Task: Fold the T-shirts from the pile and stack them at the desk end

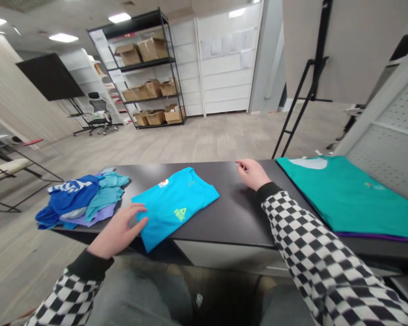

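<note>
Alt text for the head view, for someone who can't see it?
A person's left hand rests against a folded bright blue T-shirt on a black table; the right hand lies farther along. A rumpled clothes pile sits left, a folded teal shirt right.

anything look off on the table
The loose heap of blue and turquoise garments stands out, crumpled on the dark table, unlike the folded cyan T-shirt beside it. That shirt also sits at a slant, with one corner overhanging the table's front edge, next to the left hand.
</note>
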Motion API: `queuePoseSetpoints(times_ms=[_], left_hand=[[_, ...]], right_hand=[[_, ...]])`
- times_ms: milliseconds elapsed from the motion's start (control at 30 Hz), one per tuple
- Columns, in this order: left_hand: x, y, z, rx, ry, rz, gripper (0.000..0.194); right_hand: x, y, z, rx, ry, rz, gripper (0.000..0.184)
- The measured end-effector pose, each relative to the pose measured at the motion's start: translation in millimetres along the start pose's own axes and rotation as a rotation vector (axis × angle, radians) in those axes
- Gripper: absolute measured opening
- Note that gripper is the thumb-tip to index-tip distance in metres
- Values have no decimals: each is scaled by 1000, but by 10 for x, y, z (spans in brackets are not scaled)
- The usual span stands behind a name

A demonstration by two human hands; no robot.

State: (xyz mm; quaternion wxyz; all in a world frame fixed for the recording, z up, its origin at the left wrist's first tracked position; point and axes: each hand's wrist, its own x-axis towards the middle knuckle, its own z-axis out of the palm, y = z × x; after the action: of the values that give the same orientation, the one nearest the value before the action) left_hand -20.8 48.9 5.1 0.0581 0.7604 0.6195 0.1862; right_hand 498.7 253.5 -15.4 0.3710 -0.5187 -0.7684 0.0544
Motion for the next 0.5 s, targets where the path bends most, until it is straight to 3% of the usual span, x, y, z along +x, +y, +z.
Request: queuePoseSetpoints(times_ms=[167, 267, 367, 500], left_hand=[[63, -285, 269, 18, -65, 82, 68], [71, -333, 389, 44, -59, 84, 71], [-11, -178, 369, 47, -57, 96, 69], [-213, 366, 336, -31, -112, 212, 60]], right_hand=[[-510, -1144, 350, -1, -235, -243, 32], [-748, -1545, 536, -97, -352, -276, 33], [-743, -1487, 557, -164, -387, -221, 34], [-446, -1074, 352, -188, -480, -150, 33]])
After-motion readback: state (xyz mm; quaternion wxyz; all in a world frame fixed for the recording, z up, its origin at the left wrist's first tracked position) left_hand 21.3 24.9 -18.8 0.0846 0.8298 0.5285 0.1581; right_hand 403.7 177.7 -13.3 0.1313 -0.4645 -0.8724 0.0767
